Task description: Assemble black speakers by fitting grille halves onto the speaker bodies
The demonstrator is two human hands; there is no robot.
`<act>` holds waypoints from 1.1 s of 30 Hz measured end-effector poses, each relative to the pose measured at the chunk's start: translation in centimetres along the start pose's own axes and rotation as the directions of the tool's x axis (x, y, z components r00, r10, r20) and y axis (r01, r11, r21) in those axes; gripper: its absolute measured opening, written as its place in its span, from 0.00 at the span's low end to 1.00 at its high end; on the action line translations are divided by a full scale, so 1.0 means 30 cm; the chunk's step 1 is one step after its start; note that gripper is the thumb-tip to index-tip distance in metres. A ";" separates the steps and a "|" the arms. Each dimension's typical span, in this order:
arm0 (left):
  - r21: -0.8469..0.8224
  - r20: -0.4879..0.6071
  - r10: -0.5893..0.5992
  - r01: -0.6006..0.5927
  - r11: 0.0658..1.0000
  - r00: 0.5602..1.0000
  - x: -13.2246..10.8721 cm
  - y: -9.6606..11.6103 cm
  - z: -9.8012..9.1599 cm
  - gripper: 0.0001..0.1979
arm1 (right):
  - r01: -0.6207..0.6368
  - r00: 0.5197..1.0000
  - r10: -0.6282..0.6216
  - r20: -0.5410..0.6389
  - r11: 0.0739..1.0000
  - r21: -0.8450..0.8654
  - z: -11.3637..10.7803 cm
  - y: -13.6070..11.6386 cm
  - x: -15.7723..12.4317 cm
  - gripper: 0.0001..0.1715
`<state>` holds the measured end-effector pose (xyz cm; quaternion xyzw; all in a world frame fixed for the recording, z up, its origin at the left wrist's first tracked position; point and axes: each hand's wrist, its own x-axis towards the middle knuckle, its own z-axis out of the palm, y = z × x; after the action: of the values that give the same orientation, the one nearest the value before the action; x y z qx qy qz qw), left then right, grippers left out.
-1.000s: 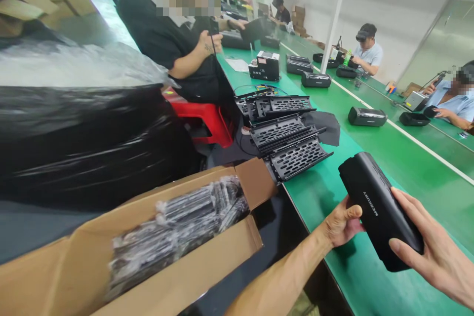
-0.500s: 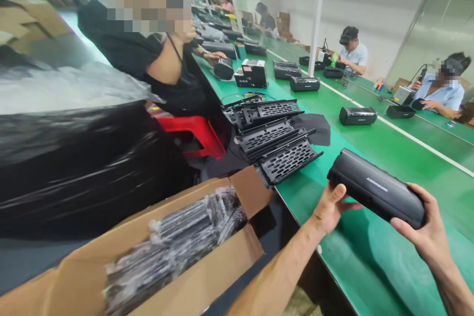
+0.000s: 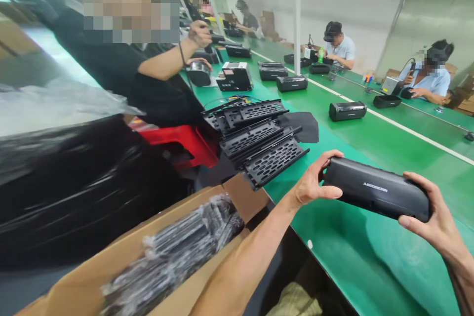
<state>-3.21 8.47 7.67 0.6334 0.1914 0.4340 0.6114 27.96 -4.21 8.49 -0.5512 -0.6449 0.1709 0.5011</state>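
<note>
Two hands on it: my L hand [image 3: 314, 180] and R hand [image 3: 433, 212] are spread, fingers curled round opposite ends of a long, matte-black rounded speaker body [image 3: 376, 188], gripping it b/w them, up over a green workbench [image 3: 370, 266]. Just past my L hand, black slotted plastic grille panels [image 3: 255, 140] lie at the bench edge, w/ a dark cloth scrap [image 3: 301, 126] beside them. My L forearm [image 3: 237, 256] crosses in front of an open brown cardboard box [image 3: 246, 197] holding plastic-wrapped black parts [image 3: 174, 242]. Beyond it, a large black plastic bag [image 3: 74, 192] and red plastic stool [image 3: 185, 143]. Co-worker in black top [image 3: 111, 69] has one hand near a similar speaker [image 3: 198, 75]. More speakers [image 3: 347, 111] sit further along the benches.
</note>
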 end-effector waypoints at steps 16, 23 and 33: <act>0.188 -0.069 -0.054 0.067 0.980 0.996 -0.061 -0.035 0.108 0.60 | 0.409 0.906 -0.215 0.365 0.664 -0.626 0.068 -0.132 0.062 0.53; 0.278 -0.186 -0.019 0.071 0.958 0.982 -0.094 -0.051 0.089 0.44 | 0.290 0.936 -0.151 0.317 0.843 -0.454 0.042 -0.060 0.051 0.62; 0.297 -0.195 0.094 -0.033 0.954 0.976 -0.114 -0.067 0.009 0.39 | -0.100 0.979 0.078 0.188 0.989 0.107 0.069 -0.002 -0.017 0.53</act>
<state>-4.31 6.02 4.74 0.6738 0.2955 0.4842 0.4735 26.16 -4.01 7.38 -0.5315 -0.6520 0.2803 0.4625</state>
